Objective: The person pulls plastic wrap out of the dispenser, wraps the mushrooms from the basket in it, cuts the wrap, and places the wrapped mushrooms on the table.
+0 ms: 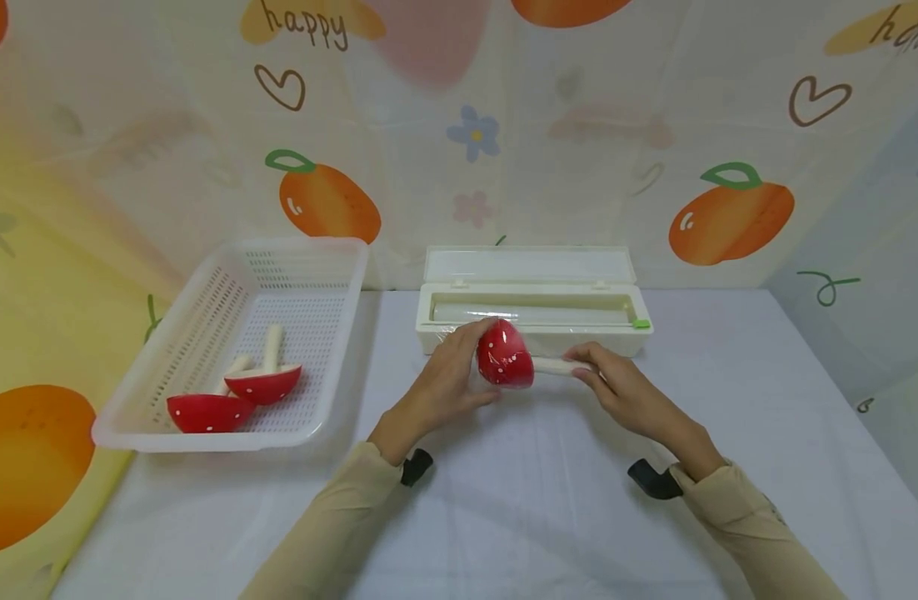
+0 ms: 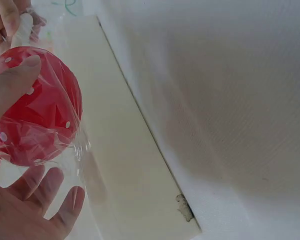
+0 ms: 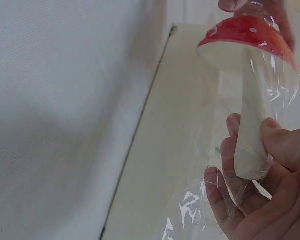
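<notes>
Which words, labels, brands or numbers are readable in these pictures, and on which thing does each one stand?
"happy": brown handwriting on a yellow patch at the top left of the fruit-patterned backdrop sheet.
A second word at the top right of the same sheet is cut by the frame edge and blurred; not surely readable.
No text shows on the white cling-film dispenser box, the white perforated plastic basket or the film-wrapped red toy mushroom.

Looks like a staged tabletop booth, probably not a home: fruit-print backdrop [image 1: 331, 200] wraps a white-clothed table [image 1: 549, 500].
</notes>
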The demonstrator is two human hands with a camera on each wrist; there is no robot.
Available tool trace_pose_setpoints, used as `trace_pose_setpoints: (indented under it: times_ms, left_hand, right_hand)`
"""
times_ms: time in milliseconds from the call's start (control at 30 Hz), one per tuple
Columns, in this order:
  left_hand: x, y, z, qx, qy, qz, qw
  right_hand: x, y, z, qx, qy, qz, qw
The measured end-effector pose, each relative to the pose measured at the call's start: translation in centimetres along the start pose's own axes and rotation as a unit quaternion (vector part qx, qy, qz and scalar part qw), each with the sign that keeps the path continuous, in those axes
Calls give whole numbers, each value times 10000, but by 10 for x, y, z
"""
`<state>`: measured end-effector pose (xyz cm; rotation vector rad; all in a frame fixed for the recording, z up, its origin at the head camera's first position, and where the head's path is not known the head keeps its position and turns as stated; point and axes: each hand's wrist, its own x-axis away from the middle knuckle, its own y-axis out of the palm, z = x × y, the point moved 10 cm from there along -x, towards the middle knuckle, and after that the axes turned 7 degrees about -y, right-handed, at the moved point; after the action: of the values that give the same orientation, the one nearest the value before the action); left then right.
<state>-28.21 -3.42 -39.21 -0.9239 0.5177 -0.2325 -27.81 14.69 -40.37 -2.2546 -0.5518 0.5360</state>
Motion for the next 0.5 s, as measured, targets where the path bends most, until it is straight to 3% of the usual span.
trace_pose_setpoints:
  times_ms: [233, 367, 500]
  left_hand:
    - [-7, 3, -1, -25, -6, -137, 9999]
    - [-9, 3, 0, -161, 51, -97, 9998]
    - [-11, 1, 1, -240, 120, -10, 9996]
  right_hand:
    - [-2, -3, -3, 47, -154, 48, 9999]
    - [-3, -7, -8, 98, -352, 143, 9992]
    - [-4, -7, -6, -6, -267, 83, 9996]
